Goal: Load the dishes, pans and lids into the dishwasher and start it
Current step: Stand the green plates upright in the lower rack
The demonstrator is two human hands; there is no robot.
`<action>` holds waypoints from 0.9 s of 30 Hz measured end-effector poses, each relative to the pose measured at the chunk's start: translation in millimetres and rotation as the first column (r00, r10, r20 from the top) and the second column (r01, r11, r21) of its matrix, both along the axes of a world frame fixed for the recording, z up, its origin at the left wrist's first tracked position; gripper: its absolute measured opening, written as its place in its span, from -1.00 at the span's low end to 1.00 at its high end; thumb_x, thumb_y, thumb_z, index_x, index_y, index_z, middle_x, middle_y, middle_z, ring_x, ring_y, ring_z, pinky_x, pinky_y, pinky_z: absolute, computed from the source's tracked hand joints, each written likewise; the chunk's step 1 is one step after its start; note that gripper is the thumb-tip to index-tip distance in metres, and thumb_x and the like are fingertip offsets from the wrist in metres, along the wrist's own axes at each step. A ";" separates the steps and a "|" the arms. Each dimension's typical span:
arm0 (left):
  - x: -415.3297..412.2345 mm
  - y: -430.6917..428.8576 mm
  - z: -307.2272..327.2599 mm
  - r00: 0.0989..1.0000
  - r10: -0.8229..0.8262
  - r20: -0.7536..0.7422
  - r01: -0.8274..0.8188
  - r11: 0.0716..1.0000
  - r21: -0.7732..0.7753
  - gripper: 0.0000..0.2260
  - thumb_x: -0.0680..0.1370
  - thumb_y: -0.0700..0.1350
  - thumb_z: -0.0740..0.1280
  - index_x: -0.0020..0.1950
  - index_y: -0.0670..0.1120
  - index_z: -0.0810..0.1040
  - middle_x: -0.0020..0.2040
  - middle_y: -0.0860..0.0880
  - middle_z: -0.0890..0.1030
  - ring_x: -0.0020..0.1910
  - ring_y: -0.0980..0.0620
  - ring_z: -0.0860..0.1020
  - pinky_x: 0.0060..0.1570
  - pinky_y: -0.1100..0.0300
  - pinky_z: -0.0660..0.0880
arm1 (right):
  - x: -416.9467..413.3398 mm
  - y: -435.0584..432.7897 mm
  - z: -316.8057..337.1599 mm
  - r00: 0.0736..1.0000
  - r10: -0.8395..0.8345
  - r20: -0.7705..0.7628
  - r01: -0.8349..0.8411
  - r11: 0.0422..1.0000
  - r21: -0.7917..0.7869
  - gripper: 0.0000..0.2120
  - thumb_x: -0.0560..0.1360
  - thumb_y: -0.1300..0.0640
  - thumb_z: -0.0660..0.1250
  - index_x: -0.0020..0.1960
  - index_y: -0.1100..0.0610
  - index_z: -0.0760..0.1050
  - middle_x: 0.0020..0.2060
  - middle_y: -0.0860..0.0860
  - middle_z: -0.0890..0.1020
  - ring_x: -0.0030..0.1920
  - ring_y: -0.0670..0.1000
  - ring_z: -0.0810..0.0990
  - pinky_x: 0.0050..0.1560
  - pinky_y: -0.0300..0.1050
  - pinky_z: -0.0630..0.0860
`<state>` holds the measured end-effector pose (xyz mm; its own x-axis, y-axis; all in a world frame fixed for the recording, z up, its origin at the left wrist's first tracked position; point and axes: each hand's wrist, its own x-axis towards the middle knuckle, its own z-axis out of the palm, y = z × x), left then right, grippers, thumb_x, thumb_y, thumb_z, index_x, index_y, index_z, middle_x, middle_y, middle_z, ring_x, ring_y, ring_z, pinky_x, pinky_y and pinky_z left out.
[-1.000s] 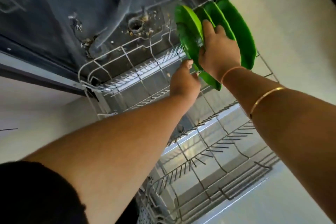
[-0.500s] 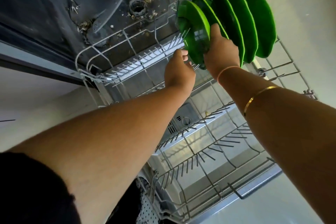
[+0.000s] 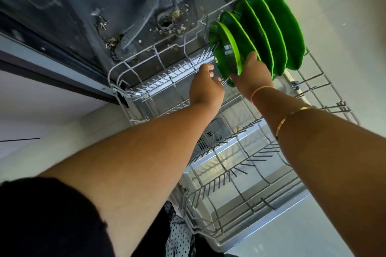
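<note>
Right hand [image 3: 251, 78] grips nearest green plate [image 3: 227, 52] (row of plates behind) in lower rack [image 3: 146, 92]. Left hand [image 3: 205, 88] loosely curled beside tines, holding nothing. Food debris [image 3: 175, 25] on tub floor.

No text or label seems legible on anything here.

Five green plates [image 3: 269, 33] are counted, standing on edge in one row just beyond the right hand [image 3: 251, 77]; the nearest one is touched by that hand. One wire rack [image 3: 240, 183] is seen beneath both hands. Two hands are counted, the left hand [image 3: 205, 89] just beside the right. Two bracelets are noted on the right arm: one thin band [image 3: 261, 89] at the wrist, one gold bangle [image 3: 292, 117] behind it.
</note>
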<state>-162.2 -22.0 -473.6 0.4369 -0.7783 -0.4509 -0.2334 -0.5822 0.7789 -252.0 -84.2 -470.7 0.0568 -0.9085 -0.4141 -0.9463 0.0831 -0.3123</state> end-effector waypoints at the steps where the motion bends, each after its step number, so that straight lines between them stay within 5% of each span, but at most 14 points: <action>1: 0.7 2.5 5.4 1.000 -0.018 0.017 0.018 1.000 -0.001 -0.70 0.58 -0.26 0.20 0.31 -0.15 0.39 0.28 -0.13 0.50 0.22 -0.06 0.50 0.16 0.11 0.44 | 1.5 3.3 6.9 1.000 -0.011 0.005 0.011 1.000 -0.020 -0.53 0.51 0.13 0.34 0.30 0.25 0.22 0.19 0.26 0.48 0.16 0.26 0.51 0.08 0.08 0.46; 4: 5.9 16.4 26.6 0.995 -0.066 0.072 0.065 0.998 0.009 -0.68 0.58 -0.24 0.20 0.33 -0.15 0.38 0.29 -0.12 0.49 0.24 -0.06 0.49 0.17 0.10 0.42 | 10.3 20.3 34.2 1.000 -0.008 0.017 0.009 0.997 -0.076 -0.57 0.56 0.18 0.24 0.35 0.25 0.18 0.28 0.25 0.37 0.19 0.27 0.49 0.09 0.09 0.45; 12: 42.9 90.2 95.6 0.915 -0.264 0.306 0.244 0.964 0.103 -0.57 0.52 -0.20 0.29 0.39 -0.12 0.34 0.33 -0.13 0.44 0.31 -0.13 0.41 0.24 -0.01 0.41 | 63.6 101.4 118.7 0.910 0.409 -0.069 -0.413 0.910 -0.043 -0.49 0.50 0.29 0.21 0.41 0.19 0.14 0.30 0.22 0.29 0.18 0.26 0.49 0.03 0.12 0.49; 19: 101.3 183.4 178.1 0.790 -0.428 0.439 0.393 0.903 0.174 -0.67 0.53 -0.21 0.23 0.30 -0.09 0.36 0.24 -0.09 0.44 0.22 -0.10 0.41 0.11 0.09 0.37 | 114.7 187.9 197.9 0.862 0.506 -0.014 -0.506 0.861 -0.049 -0.66 0.56 0.28 0.07 0.34 0.17 0.22 0.29 0.16 0.28 0.16 0.22 0.49 0.03 0.06 0.47; 27: 168.0 289.0 285.1 0.835 -0.111 0.539 0.119 0.993 0.020 -0.69 0.52 -0.23 0.22 0.26 -0.17 0.45 0.14 -0.16 0.52 0.13 -0.15 0.46 0.07 0.09 0.38 | 195.9 272.8 297.9 0.724 0.682 0.104 -0.645 0.723 -0.250 -0.75 0.59 0.24 0.07 0.25 0.18 0.34 0.22 0.15 0.37 0.10 0.20 0.48 -0.10 0.04 0.44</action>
<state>5.7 267.0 -188.5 0.5145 -0.8425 -0.1596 -0.6826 -0.5151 0.5183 -56.1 188.6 -172.8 0.7283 -0.6649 -0.1659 -0.6623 -0.6208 -0.4195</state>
